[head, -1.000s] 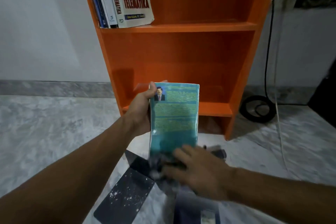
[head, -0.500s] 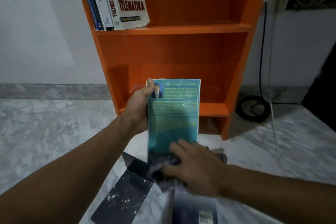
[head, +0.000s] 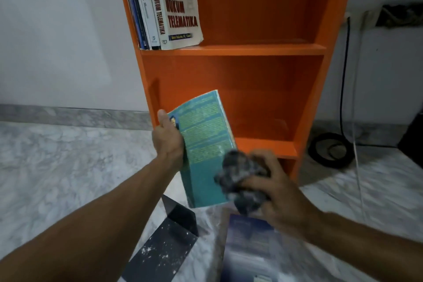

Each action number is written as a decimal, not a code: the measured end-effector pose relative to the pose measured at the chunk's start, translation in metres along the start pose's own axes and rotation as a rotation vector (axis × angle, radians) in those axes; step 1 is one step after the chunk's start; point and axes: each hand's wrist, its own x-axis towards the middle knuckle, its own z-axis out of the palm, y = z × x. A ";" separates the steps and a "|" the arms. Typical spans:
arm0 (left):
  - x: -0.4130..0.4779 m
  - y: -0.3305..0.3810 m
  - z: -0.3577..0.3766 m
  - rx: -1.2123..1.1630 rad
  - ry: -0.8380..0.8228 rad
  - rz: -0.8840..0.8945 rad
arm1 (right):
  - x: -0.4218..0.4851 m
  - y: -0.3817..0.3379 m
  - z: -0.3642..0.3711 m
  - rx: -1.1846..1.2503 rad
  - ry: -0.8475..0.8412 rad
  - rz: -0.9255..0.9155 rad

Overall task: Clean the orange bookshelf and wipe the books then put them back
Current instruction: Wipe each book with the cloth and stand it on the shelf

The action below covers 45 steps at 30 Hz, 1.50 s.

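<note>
While the orange bookshelf [head: 251, 80] stands on the pale marbled floor [head: 68, 167] against a white wall, its upper visible compartment holds a short row of books [head: 160, 7] packed at the left end of the board, spines out and leaning a little. The outermost is a white one lettered "KOMPILASI HUKUM TELEMATIKA", and from it to the right side panel the board shows open orange. The compartment below has its whole width open behind the hands. On the floor just right of the shelf's foot lies a coiled black cable [head: 329, 150], with a cord running up the wall. Nearer the camera, a dark blue book [head: 249, 247], blurred, lies flat under the right forearm, and beside it to the left lies a flat black cover [head: 164, 247] flecked with white specks. The teal book [head: 206, 144] is in the air in front of the lower compartment, back cover toward the camera, its top tipped left, with blocks of pale text and a small portrait at the upper left corner. The left hand [head: 168, 142] grips its left edge, thumb over that corner. The right hand [head: 274, 185], fingers curled, clutches a bunched dark grey cloth [head: 240, 181] against the book's lower right edge.
</note>
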 end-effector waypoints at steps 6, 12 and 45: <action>0.025 -0.001 -0.017 0.032 0.020 0.039 | 0.003 0.001 -0.025 0.014 0.008 0.191; 0.001 0.004 0.002 -0.110 0.002 -0.073 | 0.088 -0.029 -0.027 0.272 0.243 0.049; -0.017 0.049 0.010 -0.222 -0.768 -0.326 | 0.052 -0.029 -0.056 -0.089 0.194 0.073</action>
